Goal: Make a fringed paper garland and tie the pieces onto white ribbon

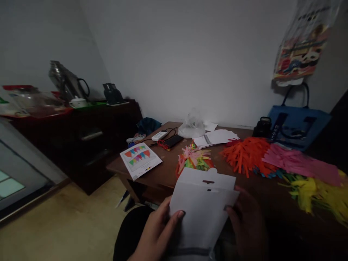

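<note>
In front of me I hold a white cardboard packet [202,217] with a hang slot and a rounded tab at its top flap. My left hand [157,230] grips its left side, thumb pressed on the front face. My right hand [246,219], partly in shadow, pinches the right edge near the top. Just beyond the packet lies a bunch of pink, yellow, green and orange fringed paper [194,159]. A printed card [141,159] with colourful tassel bunting pictured on it rests at the table's left corner.
On the brown table [217,157] are white sheets [216,137], a clear plastic bag [192,125], a black power bank [173,140] with cables, orange fringe [247,154], pink paper [301,163], yellow fringe [315,190] and a blue bag [299,121]. A dark cabinet [89,145] stands left.
</note>
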`<move>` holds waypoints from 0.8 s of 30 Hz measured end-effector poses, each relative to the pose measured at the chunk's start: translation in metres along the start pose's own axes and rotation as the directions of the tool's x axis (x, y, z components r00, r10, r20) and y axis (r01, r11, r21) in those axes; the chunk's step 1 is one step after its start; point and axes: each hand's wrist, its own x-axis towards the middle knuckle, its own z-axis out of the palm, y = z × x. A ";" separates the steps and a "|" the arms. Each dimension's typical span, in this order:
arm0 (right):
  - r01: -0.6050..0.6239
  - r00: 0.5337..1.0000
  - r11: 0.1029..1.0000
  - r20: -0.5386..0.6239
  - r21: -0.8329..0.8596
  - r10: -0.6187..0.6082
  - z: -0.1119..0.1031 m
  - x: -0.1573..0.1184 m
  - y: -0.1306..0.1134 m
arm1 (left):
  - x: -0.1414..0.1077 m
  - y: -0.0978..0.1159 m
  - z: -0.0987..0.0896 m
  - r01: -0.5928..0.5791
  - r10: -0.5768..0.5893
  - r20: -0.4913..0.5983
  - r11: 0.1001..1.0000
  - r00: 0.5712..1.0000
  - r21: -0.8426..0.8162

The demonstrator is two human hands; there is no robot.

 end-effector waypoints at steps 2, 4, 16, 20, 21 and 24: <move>0.299 0.940 0.935 -0.114 -0.189 -0.323 -0.009 0.004 -0.003 | -0.002 -0.001 0.007 -0.056 0.055 0.014 0.997 0.998 0.053; 0.550 0.824 0.795 0.011 -0.256 -0.566 -0.015 0.009 -0.012 | -0.004 0.001 0.012 -0.109 0.106 0.038 0.990 0.994 0.087; 0.483 0.794 0.869 0.472 -0.108 -0.383 -0.014 0.014 -0.032 | -0.019 -0.017 0.041 -0.347 0.308 0.190 0.911 0.932 0.224; 0.342 0.707 0.936 0.679 -0.082 -0.198 -0.021 0.018 -0.035 | -0.018 -0.023 0.050 -0.502 0.462 0.195 0.802 0.865 0.325; 0.280 0.701 0.956 0.698 -0.085 -0.144 -0.022 0.020 -0.037 | -0.018 -0.023 0.053 -0.528 0.503 0.174 0.757 0.847 0.384; 0.148 0.675 0.983 0.738 -0.112 -0.017 -0.024 0.024 -0.042 | -0.015 -0.020 0.062 -0.551 0.602 0.120 0.609 0.789 0.571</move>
